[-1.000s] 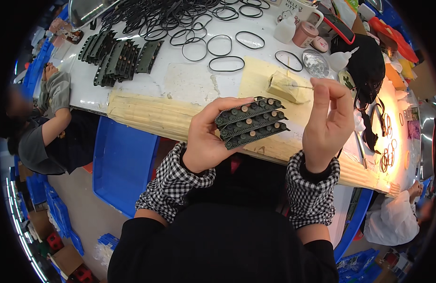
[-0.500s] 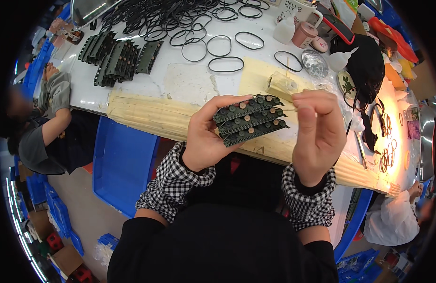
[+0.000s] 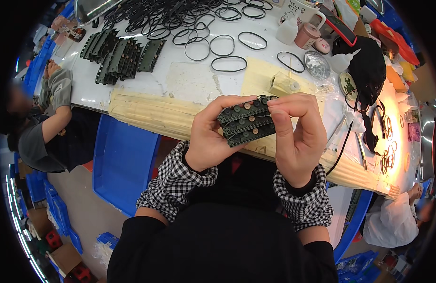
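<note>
My left hand [image 3: 211, 134] is closed around several dark green studded leather strips [image 3: 246, 123], stacked in rows with their edges toward me. Dark round studs and a few copper-coloured ones line the strips. At their right end is my right hand [image 3: 300, 134], thumb and forefinger pinched on a thin, pale stick [image 3: 261, 116] whose tip lies against the middle strip. Most of that stick is hidden by the fingers. Just beyond my right hand, a yellowish block with a white round piece [image 3: 285, 84] lies on the table.
More green strips [image 3: 121, 59] lie in rows at the back left, near a heap of black bands [image 3: 161, 19]. Squeeze bottles [image 3: 287, 30], a pink jar [image 3: 307, 35] and a black bag [image 3: 364, 70] stand right. A padded table edge [image 3: 152, 108] runs before me; a co-worker [image 3: 48, 122] sits left.
My right hand has moved left, bringing the thin stick from beside the strips onto them. The left hand still holds the strips, shifted slightly right.
</note>
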The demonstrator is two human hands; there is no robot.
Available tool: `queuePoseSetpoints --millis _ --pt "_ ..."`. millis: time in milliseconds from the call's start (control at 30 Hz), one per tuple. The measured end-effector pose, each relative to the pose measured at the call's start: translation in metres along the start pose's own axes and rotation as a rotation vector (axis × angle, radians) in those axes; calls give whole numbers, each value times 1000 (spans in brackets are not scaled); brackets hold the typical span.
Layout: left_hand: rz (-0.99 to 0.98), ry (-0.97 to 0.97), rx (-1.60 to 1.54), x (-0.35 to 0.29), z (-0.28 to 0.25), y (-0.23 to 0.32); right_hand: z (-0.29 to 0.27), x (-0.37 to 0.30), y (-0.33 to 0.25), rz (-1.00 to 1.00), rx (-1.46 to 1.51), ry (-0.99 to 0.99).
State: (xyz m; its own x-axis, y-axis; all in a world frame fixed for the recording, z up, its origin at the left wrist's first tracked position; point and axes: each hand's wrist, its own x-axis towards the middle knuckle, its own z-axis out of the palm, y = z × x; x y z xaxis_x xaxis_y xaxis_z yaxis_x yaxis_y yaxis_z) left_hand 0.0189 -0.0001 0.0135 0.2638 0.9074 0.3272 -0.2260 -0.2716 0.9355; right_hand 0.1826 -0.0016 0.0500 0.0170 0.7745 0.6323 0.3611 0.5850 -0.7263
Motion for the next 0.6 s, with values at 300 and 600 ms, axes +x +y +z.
queuePoseSetpoints --millis 300,600 --pt "25 10 -28 0 -3 -3 -21 7 10 78 -45 177" --pt "23 24 1 0 -7 -6 -43 22 42 -190 -787 94"
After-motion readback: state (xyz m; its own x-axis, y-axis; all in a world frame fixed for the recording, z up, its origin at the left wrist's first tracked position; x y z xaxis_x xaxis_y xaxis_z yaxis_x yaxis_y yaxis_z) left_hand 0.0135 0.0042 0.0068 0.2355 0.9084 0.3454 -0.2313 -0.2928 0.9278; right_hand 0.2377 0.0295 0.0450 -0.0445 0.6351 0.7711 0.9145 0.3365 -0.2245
